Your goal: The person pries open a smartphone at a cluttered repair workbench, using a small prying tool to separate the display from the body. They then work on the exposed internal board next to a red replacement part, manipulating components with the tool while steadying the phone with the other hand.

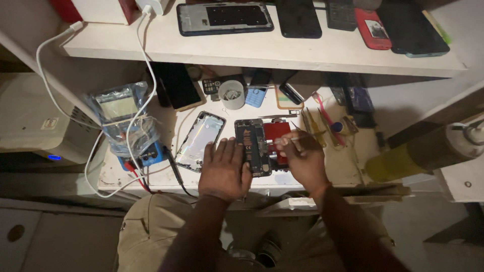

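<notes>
Left hand [224, 168] lies flat, grip released, steadying one opened phone [254, 146] while the right hand [302, 158] pinches one thin tool [302, 136], one back cover [200, 141] beside them on the worktop [348, 166].

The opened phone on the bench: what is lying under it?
Under the opened phone a red mat shows at its right side. The left hand covers its lower left edge, so that part stays unseen.

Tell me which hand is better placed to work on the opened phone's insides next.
Right, probably. The right hand already holds a thin tool with its tip near the opened phone. The left hand lies flat, fingers against the phone's left edge, steadying it.
</notes>
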### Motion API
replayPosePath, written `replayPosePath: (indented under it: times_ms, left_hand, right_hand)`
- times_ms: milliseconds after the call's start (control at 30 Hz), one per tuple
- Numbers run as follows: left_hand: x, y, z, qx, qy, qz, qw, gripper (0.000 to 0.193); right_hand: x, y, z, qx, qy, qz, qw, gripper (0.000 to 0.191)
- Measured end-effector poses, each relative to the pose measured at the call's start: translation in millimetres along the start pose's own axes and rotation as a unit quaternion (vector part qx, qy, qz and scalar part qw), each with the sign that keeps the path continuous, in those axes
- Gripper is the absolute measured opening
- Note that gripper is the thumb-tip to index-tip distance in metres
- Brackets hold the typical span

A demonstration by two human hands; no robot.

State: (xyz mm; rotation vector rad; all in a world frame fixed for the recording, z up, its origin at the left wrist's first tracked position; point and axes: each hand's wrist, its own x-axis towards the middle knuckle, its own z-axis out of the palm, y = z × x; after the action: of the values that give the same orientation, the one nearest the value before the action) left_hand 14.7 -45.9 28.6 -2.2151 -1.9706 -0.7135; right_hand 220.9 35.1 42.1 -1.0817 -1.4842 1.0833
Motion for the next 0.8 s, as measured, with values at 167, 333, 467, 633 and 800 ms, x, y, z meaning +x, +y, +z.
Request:
replayPosePath:
  times_ms: [167, 333, 467, 633, 800]
  left_hand:
    - [1.2, 0.6, -2.5, 0.003, -0.001, 0.003, 1.000, 0.059]
    - [0.5, 1.9, -3.7, 0.001, 0.004, 0.004, 1.000, 0.058]
    - [0.6, 1.4, -2.4, 0.005, 0.001, 0.004, 1.000, 0.059]
    - [2.4, 1.5, 0.6, 0.034, -0.014, 0.009, 0.999, 0.060]
    - [0.5, 1.6, 0.0, 0.005, -0.005, -0.001, 1.000, 0.060]
  right_hand:
    - [7.7, 2.5, 6.0, -0.005, -0.018, -0.133, 0.991, 0.018]
    - [7.7, -1.9, 9.4, -0.138, 0.014, -0.170, 0.976, 0.010]
    - [10.0, -12.0, 10.6, -0.141, -0.010, -0.153, 0.978, 0.011]
    - [24.0, -31.2, 5.6, -0.273, -0.085, -0.088, 0.954, 0.009]
    - [37.2, -45.8, 8.5, -0.300, -0.147, -0.085, 0.939, 0.016]
